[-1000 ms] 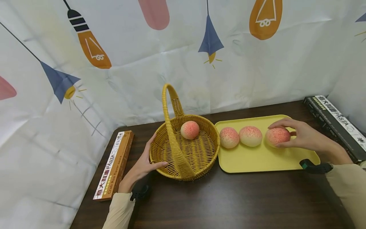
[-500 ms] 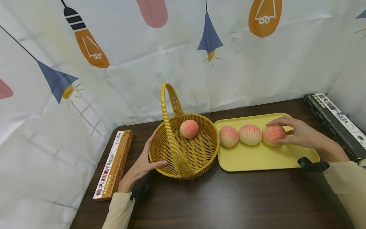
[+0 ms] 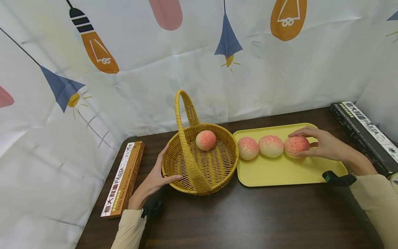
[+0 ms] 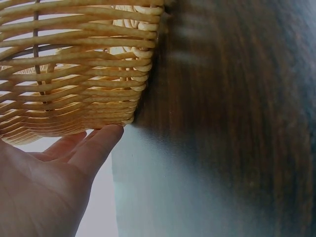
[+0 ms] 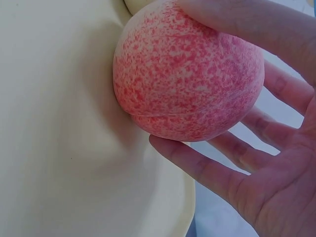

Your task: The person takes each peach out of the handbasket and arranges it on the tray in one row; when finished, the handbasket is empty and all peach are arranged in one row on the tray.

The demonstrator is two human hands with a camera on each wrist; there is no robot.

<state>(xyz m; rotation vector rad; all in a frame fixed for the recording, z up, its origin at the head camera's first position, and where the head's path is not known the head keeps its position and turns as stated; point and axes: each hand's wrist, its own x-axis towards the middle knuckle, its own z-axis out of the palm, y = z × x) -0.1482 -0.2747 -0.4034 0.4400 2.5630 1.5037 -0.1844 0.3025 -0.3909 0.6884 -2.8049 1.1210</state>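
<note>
A: Head view: the right hand [image 3: 323,147] grasps the rightmost peach [image 3: 296,146] of three on the yellow tray [image 3: 280,173], near the tray's far right corner. The left hand [image 3: 153,180] rests against the near left wall of the wicker basket [image 3: 214,166]. A fourth peach [image 3: 206,140] lies inside the basket, toward its far rim.

B: And the wrist views?

A: The right wrist view shows what the head view cannot: fingers [image 5: 212,170] curled under the peach [image 5: 190,74] and one over its top, the fruit touching the tray [image 5: 64,148]. The left wrist view shows the fingers [image 4: 98,148] straight, released, fingertips touching the basket's [image 4: 74,69] woven wall at its base on the dark worktop [image 4: 232,98].

B: Change since a second ago?

A: The held peach has shifted left; it now lies just beside the middle peach [image 3: 271,146], where a gap showed before. The left hand has not moved.

B: Condition of the peach?

A: Round, cream skin, dense pink-red speckling, a shallow crease across its lower side.
</note>
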